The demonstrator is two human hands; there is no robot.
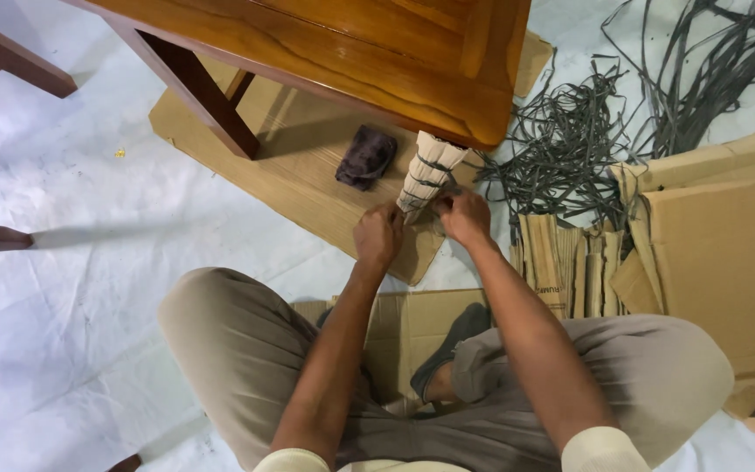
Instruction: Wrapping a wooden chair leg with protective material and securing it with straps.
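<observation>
both hands, left hand (pixel 378 234) and right hand (pixel 465 215), pinch shut on the cardboard wrap (pixel 427 171) around the table leg.

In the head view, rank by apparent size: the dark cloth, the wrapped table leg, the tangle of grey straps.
1. tangle of grey straps, largest
2. wrapped table leg
3. dark cloth, smallest, though close to the leg; both hands cover the leg's lower end.

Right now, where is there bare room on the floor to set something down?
The white sheet left of the left knee is bare, out to the chair legs. The right side is crowded: grey straps and stacked cardboard pieces. Both hands work at the wrapped table leg.
</observation>
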